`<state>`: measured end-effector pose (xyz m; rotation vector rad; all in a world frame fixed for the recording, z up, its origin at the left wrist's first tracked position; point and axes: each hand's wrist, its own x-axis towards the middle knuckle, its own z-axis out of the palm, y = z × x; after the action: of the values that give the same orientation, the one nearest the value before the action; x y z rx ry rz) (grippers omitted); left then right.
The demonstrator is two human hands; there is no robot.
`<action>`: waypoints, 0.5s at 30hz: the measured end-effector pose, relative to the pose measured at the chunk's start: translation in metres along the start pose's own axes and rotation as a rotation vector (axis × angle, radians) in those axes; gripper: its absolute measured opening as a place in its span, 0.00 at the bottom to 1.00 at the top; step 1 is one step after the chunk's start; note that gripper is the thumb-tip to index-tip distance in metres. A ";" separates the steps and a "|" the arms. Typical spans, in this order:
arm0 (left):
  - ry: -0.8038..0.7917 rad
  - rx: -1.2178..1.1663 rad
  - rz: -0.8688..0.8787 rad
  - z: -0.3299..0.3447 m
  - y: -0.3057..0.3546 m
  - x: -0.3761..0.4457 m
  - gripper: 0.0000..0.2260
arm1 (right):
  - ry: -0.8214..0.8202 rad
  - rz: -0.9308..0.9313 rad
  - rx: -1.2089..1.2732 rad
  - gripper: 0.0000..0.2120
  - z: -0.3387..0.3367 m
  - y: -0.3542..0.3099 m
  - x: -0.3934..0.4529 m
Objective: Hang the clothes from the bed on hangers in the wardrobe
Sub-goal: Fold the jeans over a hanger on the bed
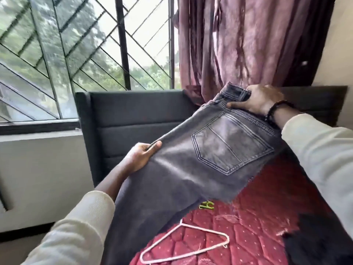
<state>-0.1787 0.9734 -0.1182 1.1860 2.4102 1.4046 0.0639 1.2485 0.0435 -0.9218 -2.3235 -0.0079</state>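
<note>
While your right hand clamps the waistband of the grey jeans, your left hand pinches their side seam lower down, holding them in the air above the red bed. A white hanger lies on the bed beneath, a green clip near it, dark clothing to the right.

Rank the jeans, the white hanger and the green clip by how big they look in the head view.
1. grey jeans, largest, though held nearest the camera
2. white hanger on the red mattress
3. green clip, smallest
</note>
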 end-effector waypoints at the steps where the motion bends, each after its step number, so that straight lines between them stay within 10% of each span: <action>1: -0.026 0.014 -0.018 0.016 -0.011 0.006 0.31 | -0.033 0.030 -0.010 0.43 0.020 0.013 0.000; 15: -0.410 0.192 -0.081 0.269 -0.146 0.109 0.29 | -0.353 0.407 -0.104 0.39 0.290 0.209 -0.029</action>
<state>-0.2157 1.1939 -0.3544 1.2544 2.3008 0.8225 0.0488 1.4544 -0.2498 -1.5407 -2.4187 0.2208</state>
